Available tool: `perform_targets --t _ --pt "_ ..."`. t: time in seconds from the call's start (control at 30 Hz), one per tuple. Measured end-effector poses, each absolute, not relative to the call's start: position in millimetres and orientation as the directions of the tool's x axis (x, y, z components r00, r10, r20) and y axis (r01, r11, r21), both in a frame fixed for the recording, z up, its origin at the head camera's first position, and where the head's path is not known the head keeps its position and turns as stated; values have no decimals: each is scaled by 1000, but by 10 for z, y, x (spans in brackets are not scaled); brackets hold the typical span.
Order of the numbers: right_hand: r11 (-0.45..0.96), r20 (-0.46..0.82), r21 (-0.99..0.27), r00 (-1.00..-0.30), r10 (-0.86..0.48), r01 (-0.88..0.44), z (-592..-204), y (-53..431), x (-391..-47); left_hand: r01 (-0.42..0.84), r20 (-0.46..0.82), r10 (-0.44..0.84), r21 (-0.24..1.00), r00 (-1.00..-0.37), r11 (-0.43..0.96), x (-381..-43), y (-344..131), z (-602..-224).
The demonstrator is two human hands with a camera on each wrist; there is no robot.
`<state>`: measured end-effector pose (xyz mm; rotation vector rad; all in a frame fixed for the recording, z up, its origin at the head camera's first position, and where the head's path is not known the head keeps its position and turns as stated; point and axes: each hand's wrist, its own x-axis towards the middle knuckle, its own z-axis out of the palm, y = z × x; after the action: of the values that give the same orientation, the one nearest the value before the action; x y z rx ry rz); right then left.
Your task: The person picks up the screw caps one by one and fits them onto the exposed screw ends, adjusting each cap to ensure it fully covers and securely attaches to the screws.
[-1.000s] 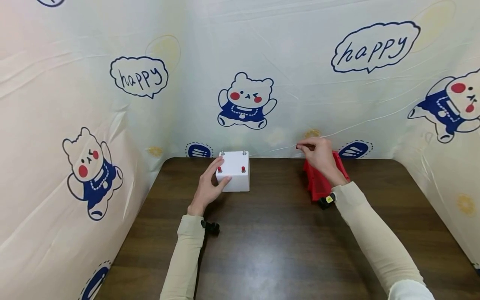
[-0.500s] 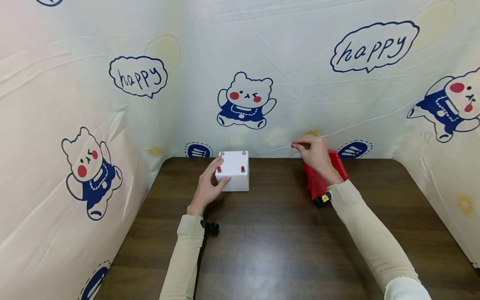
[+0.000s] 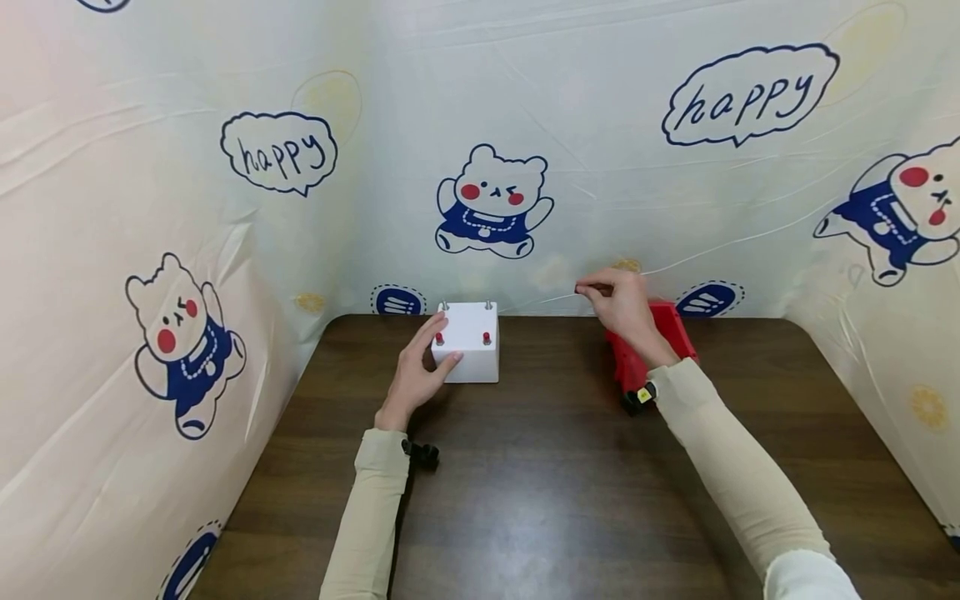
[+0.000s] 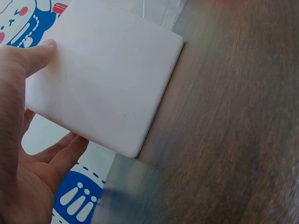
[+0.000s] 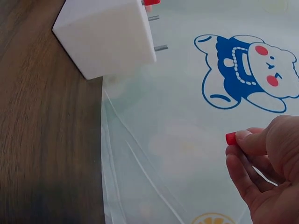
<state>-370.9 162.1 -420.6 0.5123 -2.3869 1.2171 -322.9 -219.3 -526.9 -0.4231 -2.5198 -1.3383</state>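
The dark wooden table (image 3: 525, 492) is bounded at twelve o'clock by a straight far edge with rounded corners, behind which a thin, pale, wrinkled cloth (image 3: 390, 192) is hung, printed with bears and the word "happy". Near that edge, at eleven o'clock from the tabletop's middle, a smooth white box (image 3: 468, 342) with slightly rounded edges is set, its flat front turned toward six o'clock. At its eight o'clock side the box is gripped by the left hand (image 3: 412, 375), the thumb laid on the front face and the fingers along the left side. On the box's top, the two studs toward six o'clock are covered by red caps (image 3: 486, 337), while thin metal shafts are shown by the bare studs (image 5: 161, 47) toward twelve. By the right hand (image 3: 626, 308), between two and three o'clock from the box, a small red cap (image 5: 231, 138), short and blunt, is pinched in the air, well apart from the box. A gap of smooth wood grain is seen between the box and a red bin (image 3: 670, 329) at three o'clock, partly hidden by the right hand; toward six o'clock, a wide glossy stretch is framed by beige sleeves (image 3: 367, 517).
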Motion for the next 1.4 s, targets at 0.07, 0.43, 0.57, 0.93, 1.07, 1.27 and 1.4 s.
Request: perform_targets --t 0.07,0.43,0.57,0.93,1.07,1.27,1.4 --pt "560 510 -668 -850 -133 -489 -4191 1597 -3701 377 363 136 758 -922 531 -3235 -2192 -5270" --pt "544 476 -699 -870 -129 -463 -4147 1488 -3711 375 360 136 759 -923 532 -3228 -2201 -5279" --pt "538 502 -685 -854 -139 -491 -4155 1460 -3741 378 365 135 755 -921 536 -3233 -2195 -5283" --pt "532 487 -698 -862 -138 -480 -4130 1369 -3774 387 374 137 755 -917 530 -3238 -2193 -5280" --pt "536 478 -701 -868 -135 -470 -4118 1333 -3773 384 371 137 755 -918 531 -3233 -2195 -5277" --pt "524 472 -713 -871 -134 -466 -4099 1281 -3770 381 367 138 756 -920 532 -3234 -2198 -5280" --pt "524 459 -722 -880 -125 -451 -4082 1257 -3765 388 372 142 753 -917 532 -3235 -2198 -5277"
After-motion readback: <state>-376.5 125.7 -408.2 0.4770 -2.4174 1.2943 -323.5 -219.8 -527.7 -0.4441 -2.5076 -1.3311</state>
